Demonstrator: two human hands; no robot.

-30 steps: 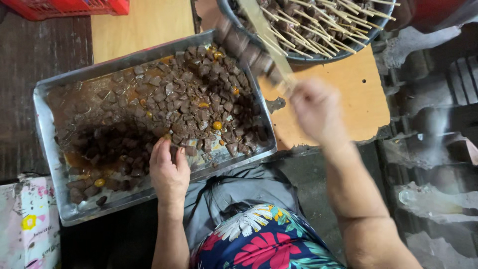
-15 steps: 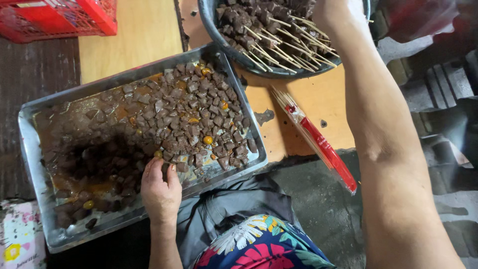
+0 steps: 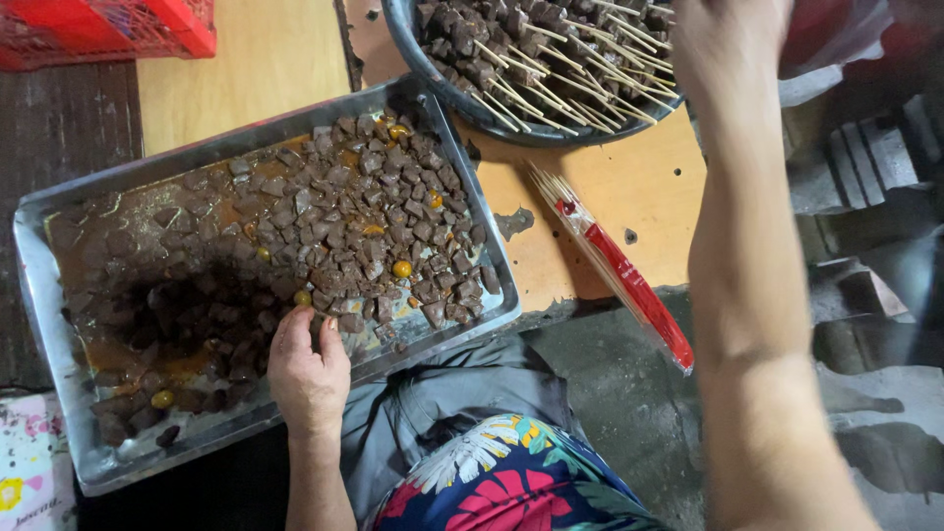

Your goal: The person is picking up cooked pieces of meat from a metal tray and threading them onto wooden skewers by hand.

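While the right hand (image 3: 733,39), which a second ago let go of a finished skewer, now reaches up by the bowl (image 3: 413,44) (its grip cut off, so I cannot tell), the left hand (image 3: 307,369) stays in the tray (image 3: 59,324), fingers curled loosely on meat cubes (image 3: 383,226), holding nothing firmly.

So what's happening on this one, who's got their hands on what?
A seated person works over a metal tray of dark meat cubes. The left hand rests on the cubes at the tray's near edge. The right hand reaches over a bowl of filled skewers; its grip isn't visible. A red pack of sticks lies between.
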